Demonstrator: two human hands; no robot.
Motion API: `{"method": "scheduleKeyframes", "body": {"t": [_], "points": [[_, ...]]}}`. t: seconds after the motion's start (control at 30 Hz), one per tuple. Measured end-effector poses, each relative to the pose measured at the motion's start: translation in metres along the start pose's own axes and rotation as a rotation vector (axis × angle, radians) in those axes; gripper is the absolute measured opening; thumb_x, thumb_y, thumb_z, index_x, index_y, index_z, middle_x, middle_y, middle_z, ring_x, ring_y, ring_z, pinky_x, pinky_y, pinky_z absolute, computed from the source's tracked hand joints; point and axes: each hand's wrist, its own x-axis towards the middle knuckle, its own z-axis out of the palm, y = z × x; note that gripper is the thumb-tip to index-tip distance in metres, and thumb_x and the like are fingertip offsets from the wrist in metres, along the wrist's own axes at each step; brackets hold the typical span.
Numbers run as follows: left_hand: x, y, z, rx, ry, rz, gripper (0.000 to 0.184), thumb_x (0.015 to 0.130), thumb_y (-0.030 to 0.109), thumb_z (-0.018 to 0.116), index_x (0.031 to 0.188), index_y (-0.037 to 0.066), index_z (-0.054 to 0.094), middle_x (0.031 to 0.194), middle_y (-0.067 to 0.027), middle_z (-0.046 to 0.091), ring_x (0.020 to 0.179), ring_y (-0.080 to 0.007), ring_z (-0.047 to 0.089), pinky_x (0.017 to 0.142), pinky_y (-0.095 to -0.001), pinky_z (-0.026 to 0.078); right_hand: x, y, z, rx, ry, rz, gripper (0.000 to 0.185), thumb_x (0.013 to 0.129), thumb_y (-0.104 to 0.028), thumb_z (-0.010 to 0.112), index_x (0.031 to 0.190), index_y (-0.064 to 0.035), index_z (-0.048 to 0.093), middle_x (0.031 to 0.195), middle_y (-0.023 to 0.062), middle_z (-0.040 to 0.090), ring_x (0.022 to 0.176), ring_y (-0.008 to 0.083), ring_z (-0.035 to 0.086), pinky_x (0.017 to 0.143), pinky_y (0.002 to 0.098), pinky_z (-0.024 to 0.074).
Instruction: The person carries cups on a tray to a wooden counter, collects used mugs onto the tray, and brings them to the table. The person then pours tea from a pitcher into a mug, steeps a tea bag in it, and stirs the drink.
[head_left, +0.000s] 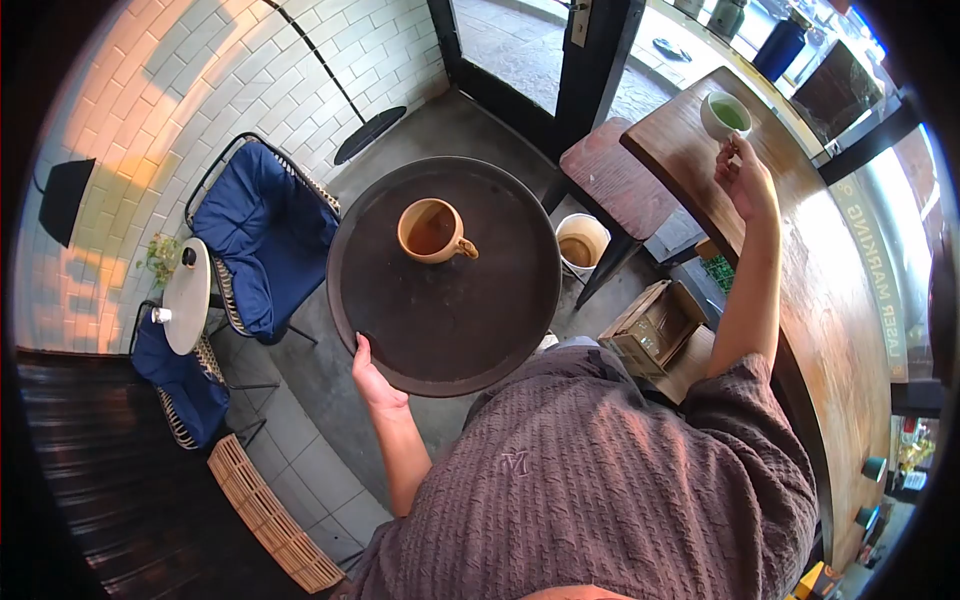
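Observation:
My left hand (380, 380) grips the near left rim of a round dark serving tray (450, 330), thumb up at the edge and the other fingers hidden beneath. On the tray, left of its far middle, stands a tan cup (416, 240) with brown liquid inside, its handle pointing right. My right hand (741, 177) is stretched out over the wooden counter, its fingers closed on the handle of a pale cup (712, 122) with green liquid in it. Whether that cup touches the counter I cannot tell.
The long wooden counter (800, 300) curves along my right, with a pink-topped stool (620, 170) and a white bin (584, 243) beside it. Cardboard boxes (655, 325) lie under it. Blue cushioned chairs (265, 235) and a small white round table (187, 300) are at left.

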Motion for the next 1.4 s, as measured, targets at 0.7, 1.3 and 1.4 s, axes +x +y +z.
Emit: {"method": "scheduleKeyframes", "body": {"t": [0.7,1.3,1.4], "points": [[-0.026,0.034,-0.044,-0.032,0.158,0.116,0.044,0.101,0.032,0.04,0.131,0.002,0.048,0.133,-0.0125,0.052,0.12,-0.0288,0.05,0.102,-0.0444,0.039,-0.065,0.271,0.069,0.293,-0.562,0.913,0.018,0.093,-0.026,0.054,0.089,-0.0078,0.054,0.074,-0.0024,0.044,0.065,0.0099,0.04,0.061,0.0233,0.0355],[0.065,-0.04,-0.094,-0.014,0.471,0.125,0.049,0.098,0.033,0.046,0.135,0.001,0.044,0.137,-0.0115,0.049,0.123,-0.0304,0.047,0.106,-0.0451,0.033,0.218,0.624,-0.031,-0.096,0.299,0.762,0.006,0.089,-0.018,0.058,0.09,-0.0122,0.059,0.064,-0.002,0.047,0.05,0.0131,0.043,0.045,0.0298,0.0367],[0.077,-0.053,-0.104,-0.023,0.458,0.118,0.05,0.098,0.034,0.046,0.136,0.001,0.043,0.138,-0.0118,0.049,0.124,-0.0303,0.047,0.106,-0.0454,0.033,0.242,0.63,-0.04,-0.564,0.391,0.701,0.014,0.086,-0.018,0.06,0.094,-0.0075,0.062,0.076,0.0022,0.062,0.059,0.0191,0.058,0.05,0.0329,0.0458]]}}
